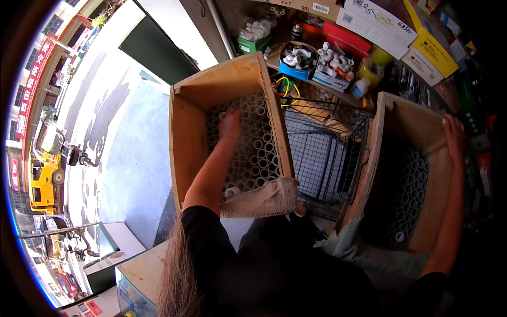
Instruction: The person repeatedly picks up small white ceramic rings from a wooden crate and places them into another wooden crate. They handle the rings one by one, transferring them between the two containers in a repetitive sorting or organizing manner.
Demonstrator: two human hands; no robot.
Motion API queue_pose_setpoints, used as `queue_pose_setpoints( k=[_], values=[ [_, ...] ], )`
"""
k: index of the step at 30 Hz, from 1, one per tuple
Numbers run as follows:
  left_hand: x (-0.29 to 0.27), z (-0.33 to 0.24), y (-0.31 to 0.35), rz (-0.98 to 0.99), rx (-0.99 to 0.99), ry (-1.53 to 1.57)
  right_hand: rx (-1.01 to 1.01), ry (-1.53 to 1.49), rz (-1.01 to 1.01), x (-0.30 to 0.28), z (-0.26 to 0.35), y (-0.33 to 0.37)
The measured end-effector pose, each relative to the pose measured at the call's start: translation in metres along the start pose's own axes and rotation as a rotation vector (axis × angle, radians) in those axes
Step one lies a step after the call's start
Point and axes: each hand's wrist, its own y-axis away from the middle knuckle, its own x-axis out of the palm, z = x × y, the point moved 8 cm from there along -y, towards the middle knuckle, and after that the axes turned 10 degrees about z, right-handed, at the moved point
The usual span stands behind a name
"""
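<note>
My left hand (230,127) reaches down into the left wooden box (186,127), over upright white pipe pieces (256,153) packed side by side. Its fingers curl downward at the pipe ends, and what lies between them is too small to make out. A rough beige cloth (264,198) covers this box's near edge. With bent fingers, my right hand (454,138) grips the far right rim of a second wooden box (376,140). Rows of similar pipe pieces (417,182) fill that box, partly in deep shadow. Greenish cloth (364,256) drapes over its near edge.
Between the boxes stands a black wire basket (317,153). Behind are shelves with a blue box of pipe fittings (296,62), white fittings (334,66), and cartons (377,21). At left, a sunlit street holds a yellow vehicle (45,179). A cabinet (142,280) sits lower left.
</note>
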Motion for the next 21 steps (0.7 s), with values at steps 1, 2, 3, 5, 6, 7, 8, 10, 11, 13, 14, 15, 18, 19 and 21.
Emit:
queue_pose_setpoints(
  k=[1, 2, 3, 5, 6, 7, 8, 10, 11, 13, 14, 15, 18, 19, 21],
  values=[
    [0.001, -0.002, 0.0, 0.007, 0.006, -0.006, 0.003, 0.005, -0.003, 0.0, -0.001, 0.001],
    [0.001, -0.003, 0.0, 0.014, 0.012, -0.013, 0.006, 0.009, -0.005, 0.0, -0.002, 0.002],
    [0.002, -0.005, -0.001, 0.022, 0.019, -0.019, 0.01, 0.008, -0.002, 0.0, -0.003, 0.003],
    [0.006, -0.002, -0.002, 0.035, 0.08, -0.024, 0.01, 0.001, 0.005, 0.0, -0.001, 0.002],
    [0.008, -0.001, -0.002, 0.042, 0.111, -0.026, 0.009, -0.004, 0.011, 0.0, 0.0, 0.002],
    [0.013, 0.002, -0.006, 0.096, 0.081, -0.055, 0.011, -0.008, 0.017, -0.002, 0.002, 0.003],
    [0.018, 0.005, -0.009, 0.15, 0.051, -0.085, 0.013, -0.012, 0.023, -0.002, 0.004, 0.003],
    [0.023, 0.012, -0.014, 0.196, 0.021, -0.077, 0.023, -0.021, 0.025, -0.005, 0.007, 0.003],
    [0.023, 0.015, -0.016, 0.187, 0.019, -0.039, 0.028, -0.026, 0.026, -0.007, 0.009, 0.003],
    [0.02, 0.014, -0.016, 0.159, 0.011, 0.019, 0.03, -0.016, 0.032, -0.007, 0.009, 0.004],
    [0.016, 0.011, -0.015, 0.138, 0.005, 0.039, 0.031, -0.012, 0.034, -0.008, 0.009, 0.004],
    [0.011, 0.008, -0.014, 0.118, -0.002, 0.059, 0.038, -0.004, 0.041, -0.007, 0.009, 0.005],
    [-0.002, 0.013, -0.01, 0.102, -0.144, 0.246, 0.057, 0.021, 0.053, -0.01, 0.008, 0.006],
    [-0.011, 0.014, -0.009, 0.038, -0.123, 0.25, 0.062, 0.028, 0.053, -0.009, 0.008, 0.004],
    [-0.031, 0.016, -0.004, -0.09, -0.081, 0.255, 0.075, 0.045, 0.057, -0.008, 0.006, 0.003]
  ],
)
